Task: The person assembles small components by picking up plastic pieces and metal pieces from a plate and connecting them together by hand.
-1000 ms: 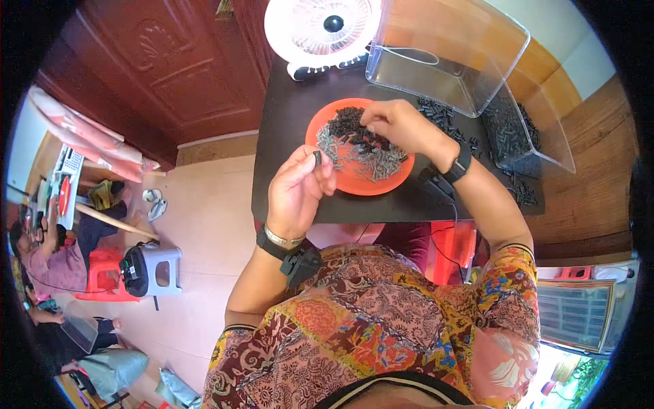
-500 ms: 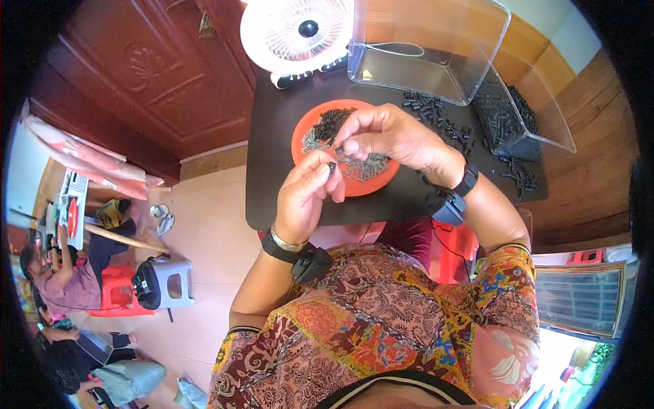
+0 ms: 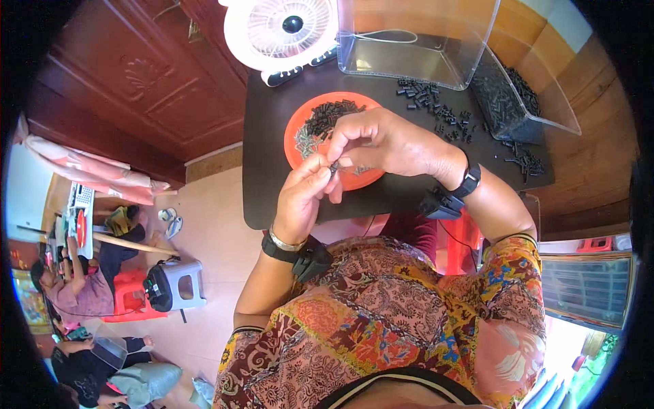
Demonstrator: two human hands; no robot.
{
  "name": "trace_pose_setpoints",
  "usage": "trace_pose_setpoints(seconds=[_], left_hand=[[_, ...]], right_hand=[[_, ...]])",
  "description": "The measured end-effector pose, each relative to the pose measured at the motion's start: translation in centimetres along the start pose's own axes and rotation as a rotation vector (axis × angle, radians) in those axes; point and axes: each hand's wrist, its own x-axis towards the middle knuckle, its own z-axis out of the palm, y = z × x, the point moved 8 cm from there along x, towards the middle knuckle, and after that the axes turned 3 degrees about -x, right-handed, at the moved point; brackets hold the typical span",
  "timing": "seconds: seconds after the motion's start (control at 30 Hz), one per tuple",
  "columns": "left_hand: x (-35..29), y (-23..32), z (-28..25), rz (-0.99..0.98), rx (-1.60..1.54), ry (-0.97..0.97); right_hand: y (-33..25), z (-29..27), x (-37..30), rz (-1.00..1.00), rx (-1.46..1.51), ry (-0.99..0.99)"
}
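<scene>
Over the near edge of an orange plate (image 3: 293,126), my two hands meet at the fingertips. My left hand (image 3: 305,191) pinches a small black cylindrical part (image 3: 333,169) between thumb and forefinger. Against the same part, the thumb and forefinger of my right hand (image 3: 392,143) are closed; whatever they hold is too small and hidden to name. The plate carries a heap of small black parts (image 3: 330,116) and a spread of thin silvery pins (image 3: 306,142), partly covered by my right hand.
On the dark table (image 3: 269,150) stand a white fan (image 3: 289,31) and a clear plastic bin (image 3: 409,65). Loose black parts (image 3: 426,92) lie beside a second clear bin (image 3: 507,112) holding more. Stools (image 3: 180,283) and other people are at the left.
My right fingertips have come down to the black part in my left hand; a small gap was between them before. The view has shifted slightly.
</scene>
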Motion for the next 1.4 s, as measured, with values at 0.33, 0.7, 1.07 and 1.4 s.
trace_pose_setpoints(seconds=[0.33, 0.7, 1.07, 1.4], left_hand=[[-0.1, -0.1, -0.3, 0.052, -0.076, 0.017], [-0.1, 0.2, -0.9, 0.093, -0.091, 0.06], [-0.3, 0.3, -0.6, 0.182, -0.139, 0.11], [-1.0, 0.3, -0.2, 0.217, -0.298, 0.249]], right_hand=[[-2.1, 0.5, -0.3, -0.277, -0.304, 0.066], [3.1, 0.3, 0.9, 0.158, 0.243, 0.22], [1.7, 2.1, 0.9, -0.075, 0.414, 0.246], [0.5, 2.5, -0.7, -0.225, 0.119, 0.409]])
